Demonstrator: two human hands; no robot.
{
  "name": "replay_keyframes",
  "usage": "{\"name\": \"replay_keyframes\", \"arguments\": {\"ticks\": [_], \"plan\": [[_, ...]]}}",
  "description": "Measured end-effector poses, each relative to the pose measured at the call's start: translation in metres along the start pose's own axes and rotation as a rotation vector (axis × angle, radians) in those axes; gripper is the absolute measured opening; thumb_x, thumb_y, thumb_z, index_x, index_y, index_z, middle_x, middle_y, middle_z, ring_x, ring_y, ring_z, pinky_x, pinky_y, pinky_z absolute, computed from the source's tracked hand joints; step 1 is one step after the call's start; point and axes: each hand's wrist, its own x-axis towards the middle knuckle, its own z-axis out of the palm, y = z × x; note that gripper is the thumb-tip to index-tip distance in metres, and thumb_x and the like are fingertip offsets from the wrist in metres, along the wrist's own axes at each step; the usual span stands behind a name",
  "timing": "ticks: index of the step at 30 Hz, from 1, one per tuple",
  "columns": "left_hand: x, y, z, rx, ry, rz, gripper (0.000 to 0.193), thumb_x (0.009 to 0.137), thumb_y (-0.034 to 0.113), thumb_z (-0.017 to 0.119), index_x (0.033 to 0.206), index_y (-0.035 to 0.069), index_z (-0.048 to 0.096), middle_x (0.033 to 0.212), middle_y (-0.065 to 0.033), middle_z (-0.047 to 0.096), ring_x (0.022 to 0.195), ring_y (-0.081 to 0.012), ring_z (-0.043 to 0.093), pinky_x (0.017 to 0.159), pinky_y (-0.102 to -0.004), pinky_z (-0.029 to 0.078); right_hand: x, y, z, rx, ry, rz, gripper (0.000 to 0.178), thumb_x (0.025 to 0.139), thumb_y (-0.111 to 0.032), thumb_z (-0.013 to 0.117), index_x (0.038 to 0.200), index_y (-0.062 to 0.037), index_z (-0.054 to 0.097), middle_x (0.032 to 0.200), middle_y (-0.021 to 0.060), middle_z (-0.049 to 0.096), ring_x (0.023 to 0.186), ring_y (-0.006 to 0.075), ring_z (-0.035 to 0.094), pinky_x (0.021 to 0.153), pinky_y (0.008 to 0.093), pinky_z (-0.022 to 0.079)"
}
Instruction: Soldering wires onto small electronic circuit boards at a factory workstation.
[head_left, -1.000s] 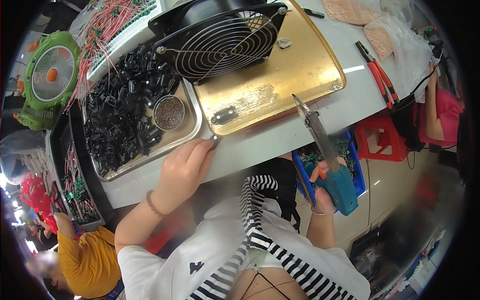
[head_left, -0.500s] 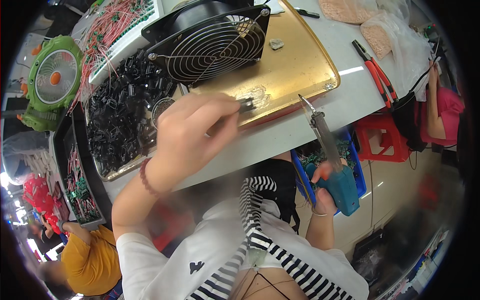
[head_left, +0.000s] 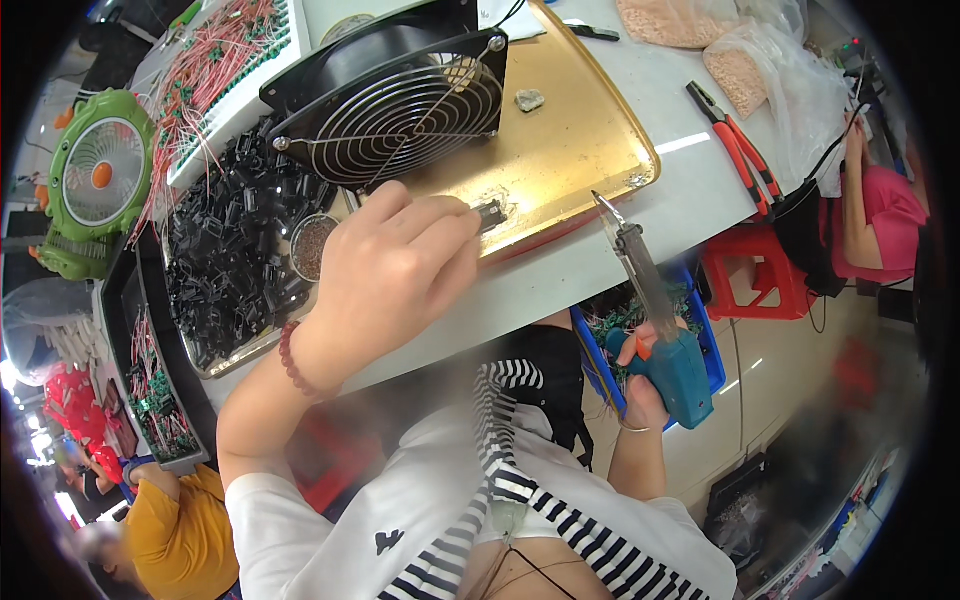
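My left hand (head_left: 395, 265) is closed, thumb and fingers pinching a small black plastic part (head_left: 490, 214) low over the near edge of a gold-coloured metal tray (head_left: 575, 120). My right hand (head_left: 647, 402) grips the teal handle of a soldering gun (head_left: 683, 378) off the table's front edge. Its metal tip points up and away, close to the tray's near right side but apart from the black part. Beside my left wrist, a small round dish (head_left: 312, 247) of brownish grains sits by a heap of similar black parts (head_left: 235, 240).
A black fan with a wire guard (head_left: 415, 125) stands on the tray, a small grey lump (head_left: 529, 100) right of it. Red-handled pliers (head_left: 735, 145) lie farther right. Below the table are a blue bin (head_left: 712, 355) and red stool (head_left: 755, 270). Other people sit at both sides.
The view has shifted slightly. My left hand has moved a little rightward over the tray with the black part, uncovering more of the round dish. The soldering gun is nearly still.
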Motion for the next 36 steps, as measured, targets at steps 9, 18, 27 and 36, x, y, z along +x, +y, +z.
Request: {"name": "replay_keyframes", "arguments": {"ticks": [9,18,27,36], "plan": [[-0.072,0.008,-0.011,-0.021,0.179,0.274,0.032,0.060,0.009,0.070,0.091,0.013,0.071,0.103,-0.0035,0.063,0.071,-0.0177,0.053,0.060,-0.0314,0.036,0.058,-0.004,-0.051,-0.763,0.085,-0.212,0.026,0.075,0.000,0.066,0.100,0.0019,0.058,0.103,0.0132,0.055,0.086,0.0238,0.058,0.076,0.0327,0.047],[-0.148,0.018,-0.006,-0.015,-0.051,0.145,0.032,0.062,0.005,0.071,0.092,0.014,0.067,0.094,-0.0010,0.061,0.071,-0.0184,0.054,0.064,-0.0340,0.037,0.164,-0.008,-0.035,-1.395,-0.248,-0.183,0.055,0.062,-0.013,0.076,0.110,-0.0052,0.050,0.105,0.0130,0.052,0.085,0.0356,0.060,0.069,0.0437,0.051],[-0.176,0.007,0.003,0.026,-0.031,0.015,0.029,0.064,0.010,0.072,0.092,0.016,0.067,0.094,0.0018,0.062,0.074,-0.0164,0.056,0.068,-0.0318,0.039,0.171,-0.008,-0.031,-1.443,-0.458,-0.102,0.076,0.066,-0.018,0.063,0.135,0.0029,0.037,0.137,0.0203,0.039,0.130,0.0354,0.036,0.104,0.0491,0.030],[-0.164,0.010,0.004,0.011,0.024,0.037,0.028,0.062,0.007,0.072,0.088,0.015,0.066,0.090,0.0017,0.062,0.071,-0.0169,0.056,0.066,-0.0322,0.039,0.111,-0.092,-0.029,-1.353,-0.671,-0.036,0.041,0.084,-0.008,0.058,0.123,0.0043,0.053,0.129,0.0225,0.052,0.115,0.0361,0.055,0.096,0.0372,0.047]]}}
